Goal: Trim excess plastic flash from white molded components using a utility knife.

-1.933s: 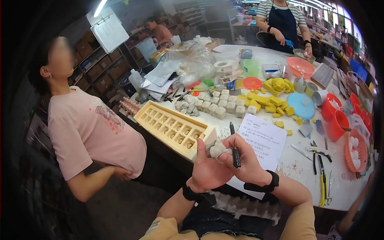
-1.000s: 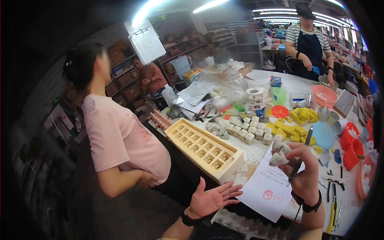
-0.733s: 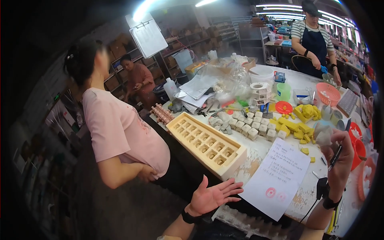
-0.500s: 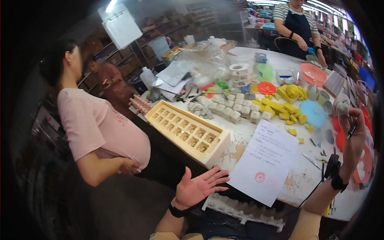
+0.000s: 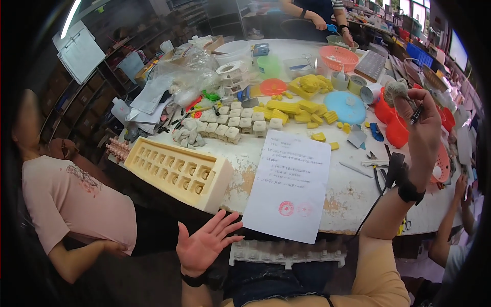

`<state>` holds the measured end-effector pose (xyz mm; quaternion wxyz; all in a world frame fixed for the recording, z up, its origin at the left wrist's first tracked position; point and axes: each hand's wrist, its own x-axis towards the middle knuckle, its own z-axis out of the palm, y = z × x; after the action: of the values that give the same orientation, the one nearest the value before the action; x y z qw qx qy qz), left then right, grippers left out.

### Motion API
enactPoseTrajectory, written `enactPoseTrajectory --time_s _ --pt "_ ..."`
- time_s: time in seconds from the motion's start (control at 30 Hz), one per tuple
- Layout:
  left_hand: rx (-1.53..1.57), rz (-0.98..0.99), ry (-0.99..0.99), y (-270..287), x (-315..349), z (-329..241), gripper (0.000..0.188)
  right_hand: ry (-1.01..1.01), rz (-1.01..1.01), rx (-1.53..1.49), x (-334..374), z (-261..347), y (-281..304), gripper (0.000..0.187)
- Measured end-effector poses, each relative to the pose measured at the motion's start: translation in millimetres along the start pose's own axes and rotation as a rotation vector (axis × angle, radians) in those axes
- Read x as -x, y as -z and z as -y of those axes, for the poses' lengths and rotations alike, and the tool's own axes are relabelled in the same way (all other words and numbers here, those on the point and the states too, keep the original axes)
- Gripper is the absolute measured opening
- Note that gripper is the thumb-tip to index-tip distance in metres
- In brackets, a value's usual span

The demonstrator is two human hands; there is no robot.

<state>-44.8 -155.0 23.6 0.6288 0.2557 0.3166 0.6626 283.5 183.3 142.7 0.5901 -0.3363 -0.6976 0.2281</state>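
My left hand (image 5: 205, 246) is open, palm up and fingers spread, by the table's front edge, with nothing in it. Nearest to it are the corner of a cream tray-like mould (image 5: 217, 190) with two rows of square hollows and a written paper sheet (image 5: 289, 189) with red stamps. My right hand (image 5: 425, 115) is raised over the right side of the table. Its fingers close round a grey-white, cloth-like lump (image 5: 396, 92), whose kind is unclear, and a slim dark pen-like tool (image 5: 417, 115).
Rows of whitish blocks (image 5: 232, 123) and yellow clay-like pieces (image 5: 307, 110) lie mid-table. Beyond are a blue disc (image 5: 345, 106), a coral basket (image 5: 338, 59) and plastic bags (image 5: 189, 71). Pliers (image 5: 376, 171) lie at right. A person in pink (image 5: 76, 204) stands at left; another works across the table.
My view has turned, so the table and the person in pink sit further left. My left hand stays open and my right hand stays raised with its lump and dark tool.
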Motion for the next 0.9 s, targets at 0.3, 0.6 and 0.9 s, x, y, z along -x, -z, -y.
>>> enactPoseTrajectory --time_s 0.3,0.6,0.9 --pt "-0.173 0.284 -0.092 -61 13 -13 0.117 0.022 -0.026 0.012 2 -1 0 0.024" --pt "0.373 0.759 -0.492 -147 7 28 0.110 0.032 -0.009 0.035 -3 -5 1 0.026" --pt "0.850 0.773 -0.475 -210 -21 19 0.088 -0.006 0.040 0.091 -1 -10 9 0.032"
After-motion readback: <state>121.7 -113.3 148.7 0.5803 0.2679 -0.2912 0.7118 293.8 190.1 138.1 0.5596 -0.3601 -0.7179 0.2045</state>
